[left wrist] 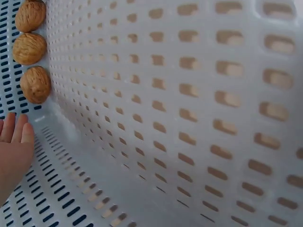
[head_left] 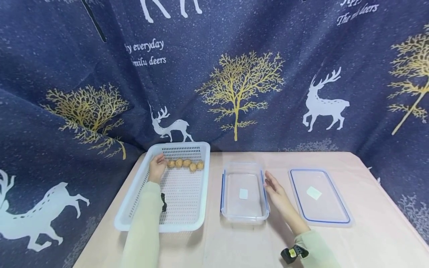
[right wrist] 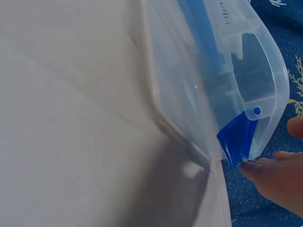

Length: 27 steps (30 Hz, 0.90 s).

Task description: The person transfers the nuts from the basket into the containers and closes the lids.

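Observation:
In the head view, several walnuts (head_left: 186, 163) sit along the far end of a white perforated plastic basket (head_left: 207, 186). My left hand (head_left: 157, 166) is inside that basket, just left of the walnuts. The left wrist view shows the fingers of this hand (left wrist: 16, 144) extended, a small gap short of the nearest walnut (left wrist: 35, 84); its thumb is hidden. A clear food container (head_left: 244, 216) with blue side latches stands right of the basket. My right hand (head_left: 276, 190) is at its right side, a fingertip at a blue latch (right wrist: 238, 137) in the right wrist view.
A clear lid (head_left: 323, 208) with a blue seal lies on the pink tabletop (head_left: 234, 245), right of my right hand. Pale labels mark both lid and container. A dark blue curtain (head_left: 187, 89) printed with deer and trees hangs behind the table.

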Available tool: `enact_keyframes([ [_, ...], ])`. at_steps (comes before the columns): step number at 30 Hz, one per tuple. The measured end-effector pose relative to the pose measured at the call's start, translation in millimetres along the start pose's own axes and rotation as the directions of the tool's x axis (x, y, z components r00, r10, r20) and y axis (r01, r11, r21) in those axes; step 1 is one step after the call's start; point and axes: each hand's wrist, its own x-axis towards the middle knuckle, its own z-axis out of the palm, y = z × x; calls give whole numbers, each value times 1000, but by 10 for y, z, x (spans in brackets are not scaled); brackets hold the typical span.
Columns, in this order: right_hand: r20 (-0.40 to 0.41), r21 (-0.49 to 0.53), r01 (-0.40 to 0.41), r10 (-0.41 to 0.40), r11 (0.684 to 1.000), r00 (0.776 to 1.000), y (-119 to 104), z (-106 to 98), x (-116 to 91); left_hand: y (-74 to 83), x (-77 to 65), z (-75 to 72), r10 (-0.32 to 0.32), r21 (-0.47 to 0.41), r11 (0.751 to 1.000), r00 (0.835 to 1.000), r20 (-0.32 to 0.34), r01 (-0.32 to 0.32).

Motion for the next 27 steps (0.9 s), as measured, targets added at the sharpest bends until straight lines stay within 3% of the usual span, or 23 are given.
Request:
enact_keyframes([
  [4,1,15,-7,7,1000,1000,36,18,-1,187,-182,-28,-42,45,998,999,26,41],
  [9,1,17,-12,12,1000,1000,67,51,6,119,-149,0,-45,90,995,999,3,45],
  [13,12,37,-3,3,999,1000,97,67,-7,81,-133,-3,-47,143,989,999,25,42],
  [17,12,47,5,-6,999,1000,124,77,-29,-109,20,-17,-28,139,990,998,56,20],
  [20,-2,48,12,-12,999,1000,132,87,-43,-687,466,-44,92,68,993,994,52,-96],
  [23,-11,52,18,-18,998,1000,138,99,-58,-1017,737,-64,123,82,988,990,67,-128],
  [24,-12,50,19,-18,999,1000,139,102,-62,-1072,809,-49,102,123,986,993,57,-108],
  [27,-13,39,26,-26,999,1000,144,108,-74,-732,581,-4,9,256,966,997,78,-29],
])
